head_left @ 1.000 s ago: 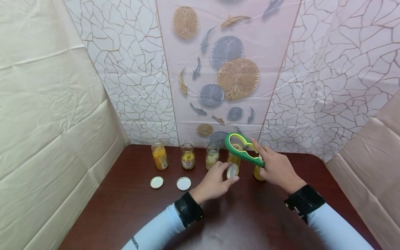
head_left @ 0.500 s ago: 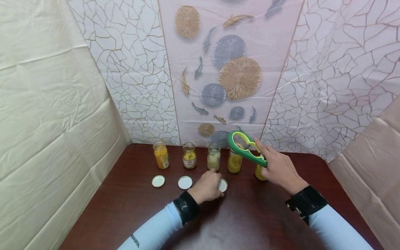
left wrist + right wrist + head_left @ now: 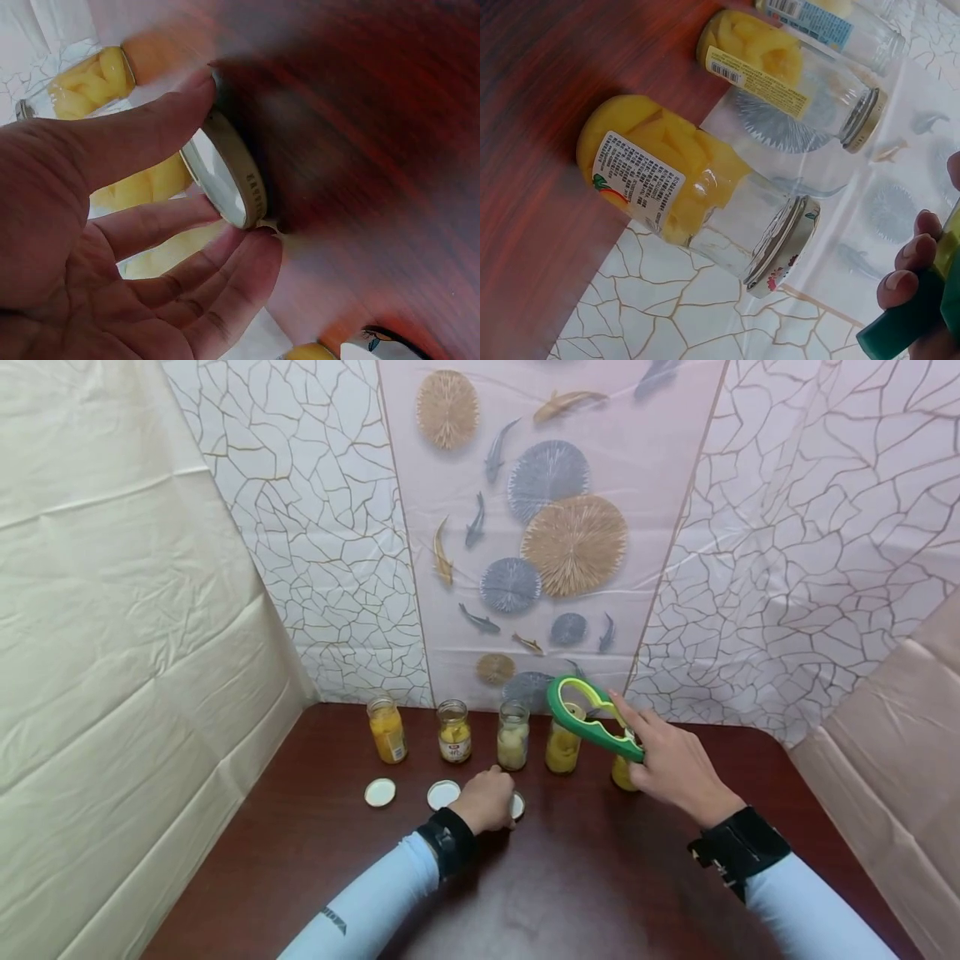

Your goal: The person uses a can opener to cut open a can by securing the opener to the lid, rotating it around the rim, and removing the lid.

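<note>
In the head view my left hand [image 3: 486, 800] is down at the table, just in front of an uncapped jar of pale fruit [image 3: 513, 745]. It pinches a jar lid [image 3: 241, 169] between thumb and fingertips, white inside up, at or very near the wood. Raised at the right, my right hand [image 3: 681, 770] grips a green jar opener [image 3: 602, 740] by its handle end. Behind the opener's loop stands a capped jar of yellow fruit [image 3: 562, 753]. Another capped jar [image 3: 667, 172] is below the right hand, mostly hidden in the head view.
Two loose lids lie white side up, one at the left [image 3: 380, 792] and one beside my left wrist [image 3: 442, 794]. Behind them stand an uncapped orange-fruit jar [image 3: 387, 735] and an uncapped labelled jar [image 3: 454, 739]. A patterned cloth [image 3: 457, 627] hangs behind the dark red table [image 3: 570, 893].
My left hand has carried the lid from in front of the capped yellow-fruit jar down and left to the table. The right hand and opener have stayed almost still.
</note>
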The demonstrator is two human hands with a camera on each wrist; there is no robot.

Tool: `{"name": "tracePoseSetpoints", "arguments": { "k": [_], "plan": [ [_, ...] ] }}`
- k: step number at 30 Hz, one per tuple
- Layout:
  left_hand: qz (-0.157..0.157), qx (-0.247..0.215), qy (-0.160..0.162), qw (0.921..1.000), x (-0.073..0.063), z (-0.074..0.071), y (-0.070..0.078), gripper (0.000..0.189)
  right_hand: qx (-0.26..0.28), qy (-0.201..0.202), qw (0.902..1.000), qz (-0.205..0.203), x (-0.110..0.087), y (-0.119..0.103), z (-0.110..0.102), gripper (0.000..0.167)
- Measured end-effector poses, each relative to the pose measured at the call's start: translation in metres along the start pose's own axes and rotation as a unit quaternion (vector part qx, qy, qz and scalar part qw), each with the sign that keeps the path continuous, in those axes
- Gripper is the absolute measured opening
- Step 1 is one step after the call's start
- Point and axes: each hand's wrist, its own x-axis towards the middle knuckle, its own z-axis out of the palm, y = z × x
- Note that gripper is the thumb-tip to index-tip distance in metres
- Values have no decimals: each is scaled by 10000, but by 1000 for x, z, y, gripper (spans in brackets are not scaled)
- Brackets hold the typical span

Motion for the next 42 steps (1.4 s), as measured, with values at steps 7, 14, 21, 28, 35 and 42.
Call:
{"name": "tracePoseSetpoints", "arguments": {
  "k": [7,14,21,28,35,42],
  "plan": [
    [57,-162,-80,9998,-24,-27,7,55,-40,4,10000,10,-1,-1,1,102],
    [-4,-684,-159,9975,-26,-30,3,66,-200,-105,9997,-7,-1,-1,2,106],
    [-32,-1139,-159,9934,-14,-13,-13,68,-177,-179,9997,26,0,1,1,105],
    [22,-1131,-130,9935,-2,4,-23,73,-159,-126,9998,-58,-3,3,0,102],
    [55,-716,-290,9970,8,15,-27,75,-163,-126,9998,-18,-3,4,-1,98],
    [1,-819,-275,9963,4,8,-20,70,-165,-183,9997,17,-1,4,-1,101]
  ]
}}
